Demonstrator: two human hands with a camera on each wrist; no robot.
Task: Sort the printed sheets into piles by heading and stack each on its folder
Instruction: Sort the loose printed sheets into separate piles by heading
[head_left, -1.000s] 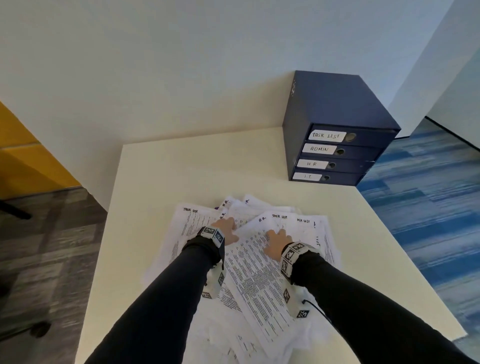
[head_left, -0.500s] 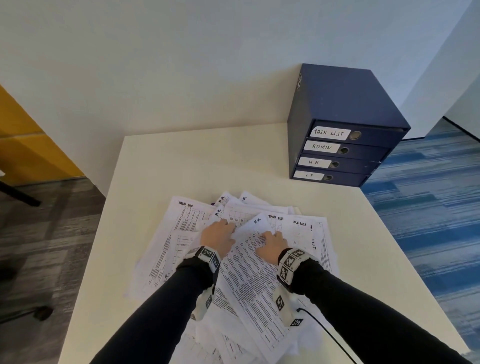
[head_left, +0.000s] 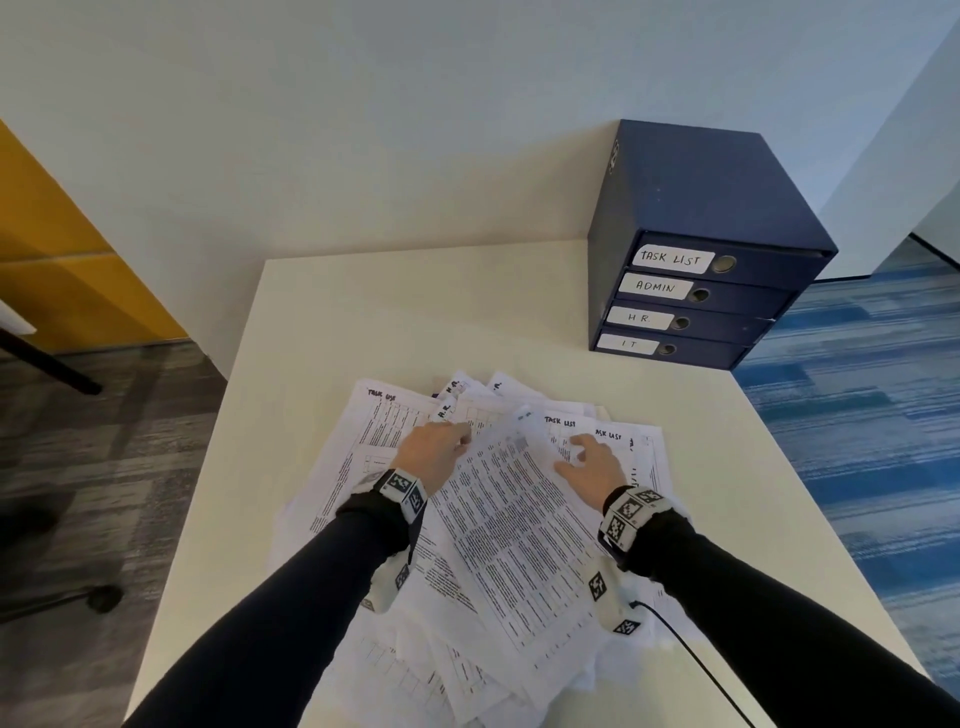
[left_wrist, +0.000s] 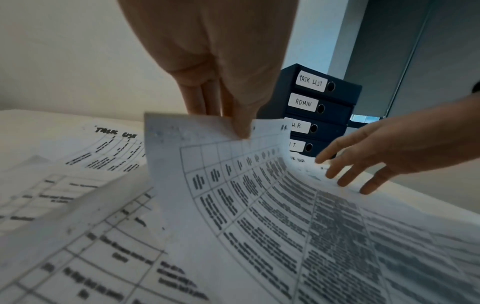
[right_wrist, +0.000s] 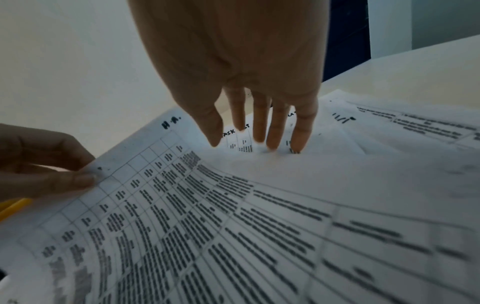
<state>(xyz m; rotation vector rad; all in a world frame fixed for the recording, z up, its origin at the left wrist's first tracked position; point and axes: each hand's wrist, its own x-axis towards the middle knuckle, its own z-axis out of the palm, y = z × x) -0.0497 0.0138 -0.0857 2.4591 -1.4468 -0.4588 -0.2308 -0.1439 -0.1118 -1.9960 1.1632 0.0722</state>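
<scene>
A messy heap of printed sheets lies on the near half of the cream table. My left hand pinches the top left corner of the uppermost sheet, headed H.R., and lifts that corner off the heap. My right hand lies to its right with straight spread fingers pressing on a TASK LIST sheet beneath. Four dark blue folders are stacked at the far right, labelled TASK LIST, ADMIN, H.R. and I.T.
The folder stack stands against the white wall at the table's far right corner. Bare tabletop stretches between the heap and the wall. A black cable runs from my right wrist. Blue carpet lies right, grey floor left.
My left hand has taken the top sheet's corner between thumb and fingers and raised it. My right hand has shifted right onto the sheets underneath.
</scene>
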